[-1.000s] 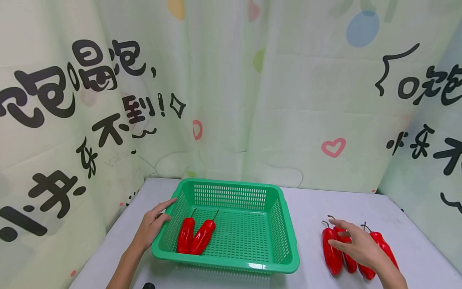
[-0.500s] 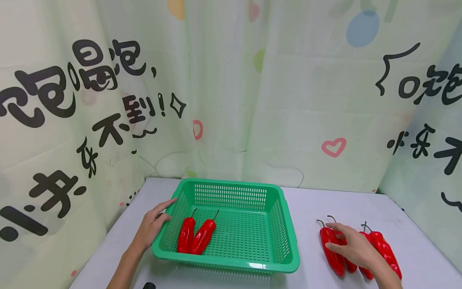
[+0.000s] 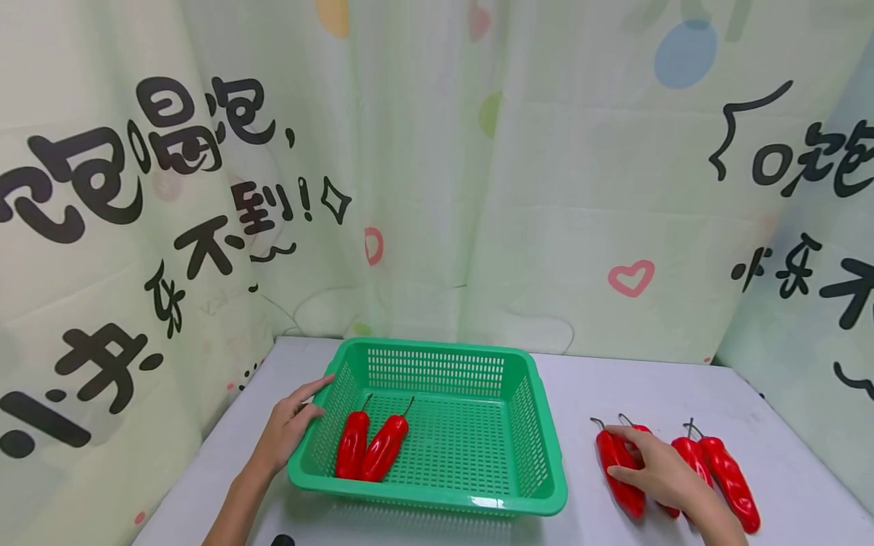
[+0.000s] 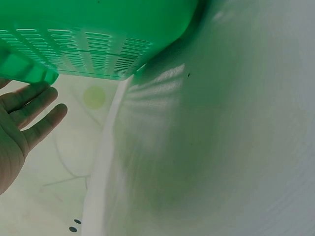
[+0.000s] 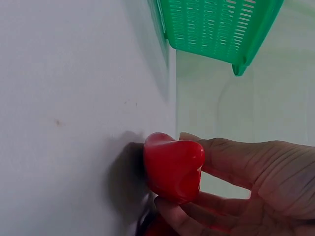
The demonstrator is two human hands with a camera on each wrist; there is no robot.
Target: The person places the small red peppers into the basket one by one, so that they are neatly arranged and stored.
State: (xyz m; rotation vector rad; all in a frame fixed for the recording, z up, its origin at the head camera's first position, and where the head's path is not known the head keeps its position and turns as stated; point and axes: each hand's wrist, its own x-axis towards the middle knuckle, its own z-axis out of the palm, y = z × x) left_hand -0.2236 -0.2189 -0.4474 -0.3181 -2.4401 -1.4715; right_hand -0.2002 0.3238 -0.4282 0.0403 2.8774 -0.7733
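My right hand (image 3: 655, 470) pinches a glossy red chili pepper (image 3: 624, 493), thumb on one side and fingers on the other. The right wrist view shows this pepper's blunt red end (image 5: 172, 164) close over the tabletop. Another red pepper (image 3: 640, 428) lies partly hidden behind the hand. To the left stands a green plastic basket (image 3: 437, 371) with slotted walls, holding two red peppers (image 3: 352, 447) side by side. My left hand (image 3: 283, 428) rests at the basket's left rim; its fingers look nearly straight against the green edge in the left wrist view.
Two more red peppers (image 3: 730, 485) lie right of my right hand, one partly behind the wrist. A white tabletop (image 3: 580, 387) carries everything. Pale printed curtains (image 3: 546, 227) close in the back and sides. A small black object (image 3: 282, 540) shows at the front edge.
My right hand has moved left and closed on the leftmost loose pepper, which has shifted left with it. The pepper beside it shifted slightly too. My left hand and the basket stayed still.
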